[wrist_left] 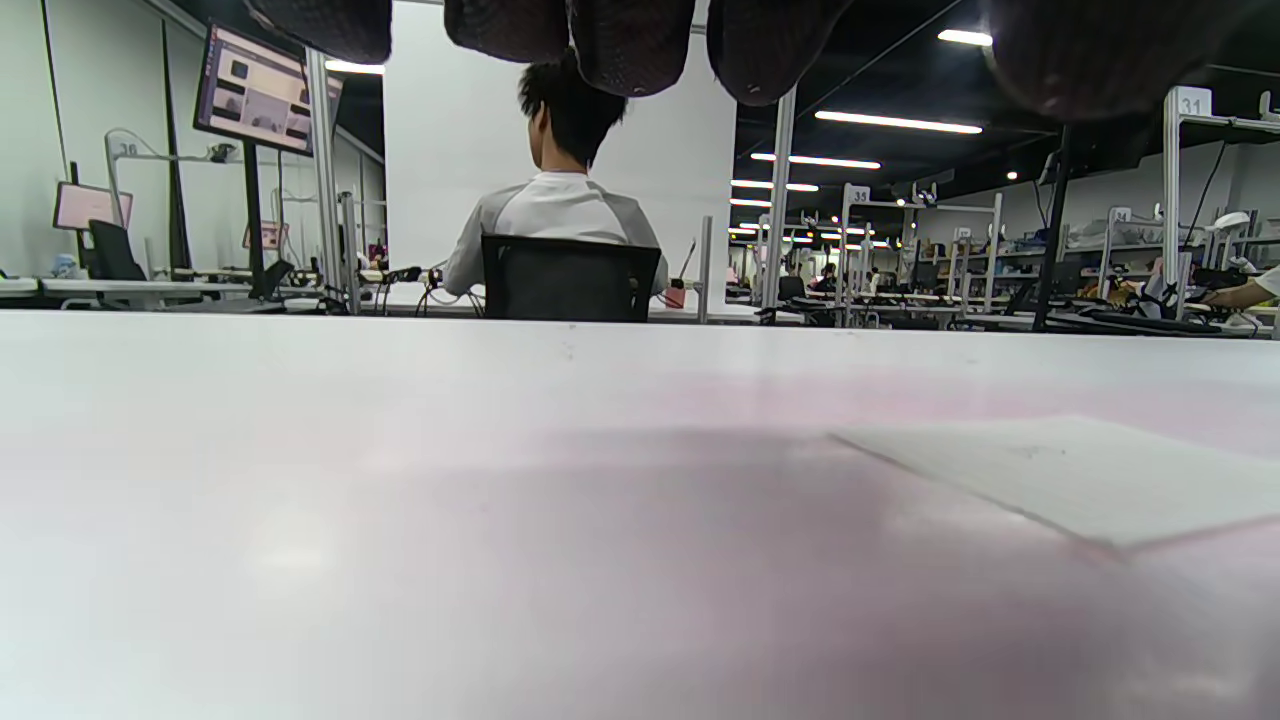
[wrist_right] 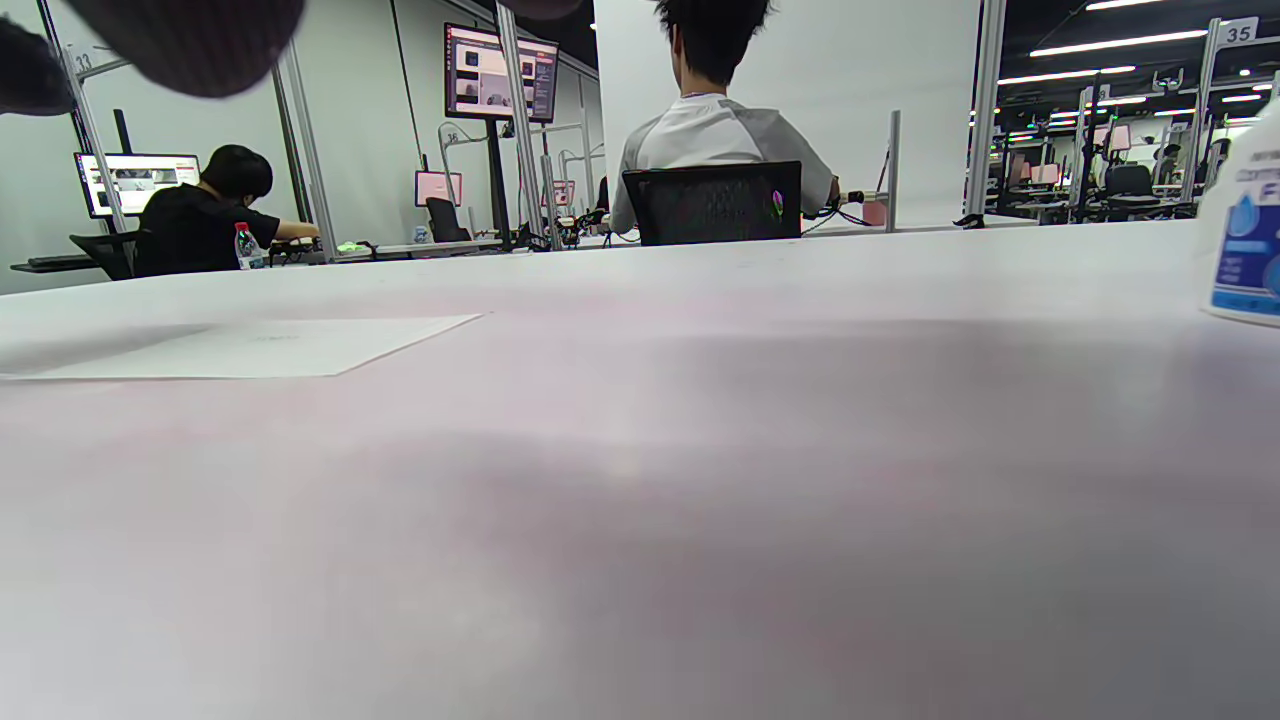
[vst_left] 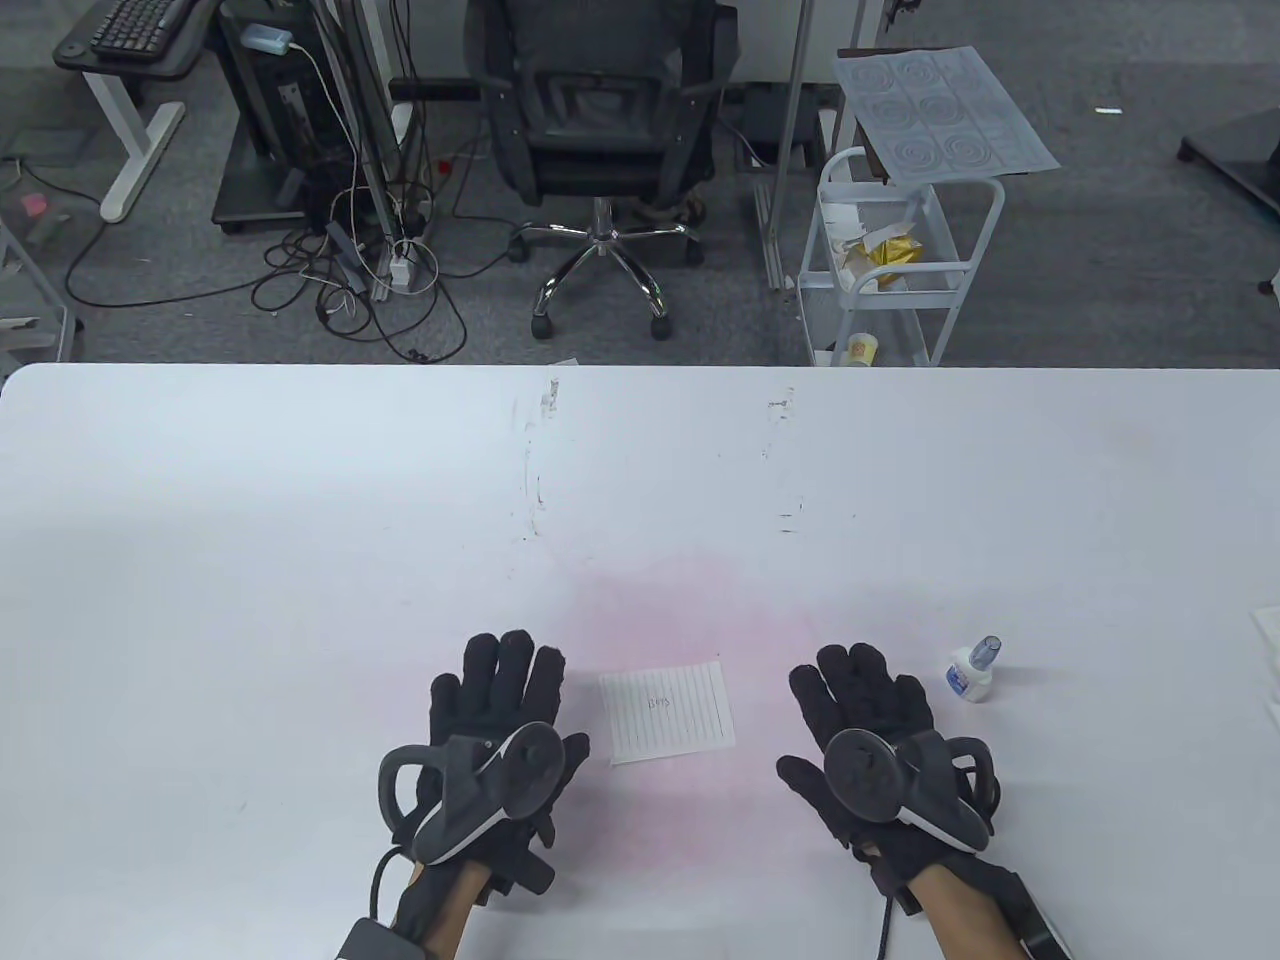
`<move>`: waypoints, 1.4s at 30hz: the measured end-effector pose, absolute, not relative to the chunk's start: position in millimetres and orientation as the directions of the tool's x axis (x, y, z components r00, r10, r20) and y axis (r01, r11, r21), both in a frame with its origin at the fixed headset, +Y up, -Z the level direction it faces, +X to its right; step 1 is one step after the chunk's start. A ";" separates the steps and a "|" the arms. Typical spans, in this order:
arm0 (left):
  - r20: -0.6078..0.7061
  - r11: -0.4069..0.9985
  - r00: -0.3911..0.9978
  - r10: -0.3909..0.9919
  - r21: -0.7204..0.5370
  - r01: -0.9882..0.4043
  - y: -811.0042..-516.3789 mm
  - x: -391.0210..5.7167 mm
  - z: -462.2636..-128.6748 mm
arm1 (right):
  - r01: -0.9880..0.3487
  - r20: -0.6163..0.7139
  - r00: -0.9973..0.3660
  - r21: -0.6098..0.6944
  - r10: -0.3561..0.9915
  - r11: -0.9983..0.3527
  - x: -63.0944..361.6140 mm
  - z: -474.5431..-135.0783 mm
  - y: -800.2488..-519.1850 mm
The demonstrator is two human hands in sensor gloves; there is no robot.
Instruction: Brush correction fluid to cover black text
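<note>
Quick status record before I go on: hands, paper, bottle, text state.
left hand: flat on table, fingers straight, left of paper, holds nothing
right hand: flat on table, between paper and bottle, holds nothing
paper: lined, lies between the hands
black text: small, uncovered
correction fluid bottle: upright, capped, right of right hand, untouched

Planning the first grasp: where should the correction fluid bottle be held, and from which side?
Grip the correction fluid bottle around its white body, below the grey cap, so the cap stays free to unscrew. It stands upright, just right of the right hand, with open table around it. Probably come in sideways from its left with that hand.
</note>
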State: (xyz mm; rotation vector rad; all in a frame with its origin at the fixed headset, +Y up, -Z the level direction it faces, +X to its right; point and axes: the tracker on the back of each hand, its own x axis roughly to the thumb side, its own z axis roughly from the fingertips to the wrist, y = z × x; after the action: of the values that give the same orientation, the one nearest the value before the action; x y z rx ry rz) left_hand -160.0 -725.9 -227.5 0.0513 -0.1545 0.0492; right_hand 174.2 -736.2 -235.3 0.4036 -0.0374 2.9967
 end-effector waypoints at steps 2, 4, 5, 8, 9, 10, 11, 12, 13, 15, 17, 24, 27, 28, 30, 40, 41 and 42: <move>0.167 0.999 0.986 0.027 0.018 -0.031 -730.7 -160.5 -225.0 | -0.113 0.263 -0.959 -0.004 0.107 -0.994 172.9 -236.2 -738.1; 0.176 1.000 0.984 0.016 0.007 -0.018 -732.5 -159.7 -224.4 | -0.105 0.260 -0.960 0.001 0.102 -0.994 172.2 -237.2 -739.5; 0.178 1.000 0.984 0.020 0.007 -0.021 -732.8 -159.4 -224.4 | -0.104 0.259 -0.961 0.001 0.100 -0.995 172.1 -237.4 -739.6; 0.192 0.999 0.981 0.030 0.012 -0.033 -732.4 -157.1 -224.3 | -0.110 0.248 -0.963 -0.001 0.106 -0.994 172.5 -238.9 -738.2; 0.194 0.999 0.981 0.029 0.014 -0.033 -732.2 -156.8 -224.3 | -0.112 0.243 -0.964 -0.004 0.108 -0.994 173.1 -239.2 -737.0; 0.196 0.999 0.980 0.028 0.017 -0.032 -732.4 -156.7 -224.4 | -0.117 0.239 -0.965 -0.016 0.110 -0.993 174.7 -239.8 -734.5; 0.197 0.999 0.980 0.029 0.017 -0.033 -732.4 -156.6 -224.5 | -0.121 0.235 -0.966 -0.030 0.110 -0.992 176.1 -240.3 -732.1; 0.198 0.999 0.980 0.033 0.015 -0.036 -732.6 -156.5 -224.7 | -0.125 0.224 -0.968 -0.047 0.111 -0.991 178.3 -240.9 -728.9; 0.198 0.999 0.980 0.035 0.012 -0.038 -732.8 -156.6 -224.9 | -0.134 0.209 -0.971 -0.070 0.117 -0.989 181.7 -241.5 -724.6; 0.197 0.999 0.980 0.038 0.009 -0.041 -732.6 -156.7 -225.0 | -0.164 0.171 -0.975 -0.124 0.141 -0.979 191.0 -242.9 -715.1; 0.197 0.999 0.980 0.041 0.007 -0.043 -732.3 -156.9 -225.0 | -0.207 0.117 -0.975 -0.194 0.187 -0.959 206.4 -242.8 -703.2; 0.205 0.999 0.978 0.048 -0.001 -0.049 -732.7 -156.2 -228.0 | -0.257 -0.061 -0.949 -0.426 0.311 -0.867 260.7 -233.8 -679.0; 0.208 0.999 0.977 0.046 -0.005 -0.046 -732.4 -156.0 -228.0 | -0.290 -0.148 -0.906 -0.467 0.397 -0.836 285.8 -235.7 -682.0; 0.208 0.999 0.977 0.046 -0.005 -0.046 -732.5 -156.0 -228.1 | -0.298 -0.173 -0.891 -0.474 0.419 -0.829 292.7 -237.9 -685.2; 0.209 0.999 0.977 0.049 -0.007 -0.049 -732.6 -156.1 -228.3 | -0.295 -0.221 -0.875 -0.461 0.430 -0.837 302.1 -243.0 -692.8; 0.201 0.998 0.978 0.060 -0.019 -0.057 -732.4 -158.6 -229.1 | -0.307 -0.376 -0.842 -0.255 0.386 -0.917 318.7 -277.7 -735.9; 0.201 0.998 0.978 0.061 -0.019 -0.058 -732.4 -158.7 -229.1 | -0.316 -0.378 -0.840 -0.244 0.390 -0.917 318.7 -280.0 -738.7; 0.201 0.998 0.978 0.062 -0.019 -0.060 -732.5 -158.9 -229.3 | -0.322 -0.379 -0.838 -0.236 0.392 -0.917 318.7 -282.0 -741.1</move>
State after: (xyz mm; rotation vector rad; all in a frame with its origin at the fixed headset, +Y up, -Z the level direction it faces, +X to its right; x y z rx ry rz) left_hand -158.9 -732.5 -229.3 -0.0130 -0.2032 0.0615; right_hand 318.7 -741.1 -282.0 -0.6026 -0.2291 2.6892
